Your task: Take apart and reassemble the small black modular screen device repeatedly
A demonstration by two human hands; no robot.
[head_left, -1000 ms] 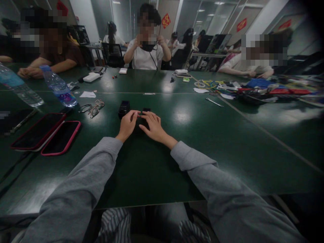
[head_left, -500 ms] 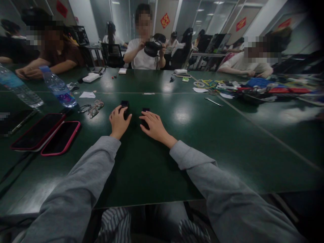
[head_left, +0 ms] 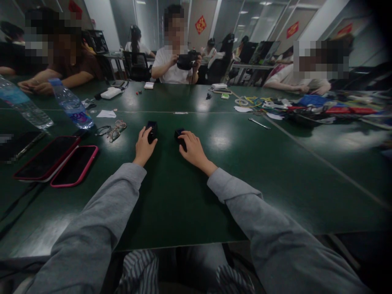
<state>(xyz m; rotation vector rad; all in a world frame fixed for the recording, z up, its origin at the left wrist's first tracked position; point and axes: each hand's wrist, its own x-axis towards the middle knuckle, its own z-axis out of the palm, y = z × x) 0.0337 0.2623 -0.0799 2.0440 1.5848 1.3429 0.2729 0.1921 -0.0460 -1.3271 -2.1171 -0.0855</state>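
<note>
My left hand [head_left: 145, 148] rests on the green table with its fingers and thumb closed round the near part of a small black box-like object [head_left: 152, 127]. The far end of that object sticks out past my fingertips. To the right, my right hand [head_left: 193, 150] is curled over a second small black box-like object [head_left: 179, 133]. Its far left corner shows, and my fingers hide much of the remainder. A short gap of table separates the two objects, and I cannot make out their exact kind.
Left of my hands lie eyeglasses [head_left: 115, 131], a pink-edged phone [head_left: 74, 166], a larger dark red-edged phone [head_left: 47, 158] and a tilted-looking water bottle [head_left: 72, 106]. A thin metal tool [head_left: 259, 123] and a cable pile [head_left: 309, 108] lie right. A person opposite holds a black headset [head_left: 186, 61].
My right hand has shifted slightly right with its black object, and its fingers have closed in on it. My left fingers have drawn closer round theirs. The person opposite has turned the headset.
</note>
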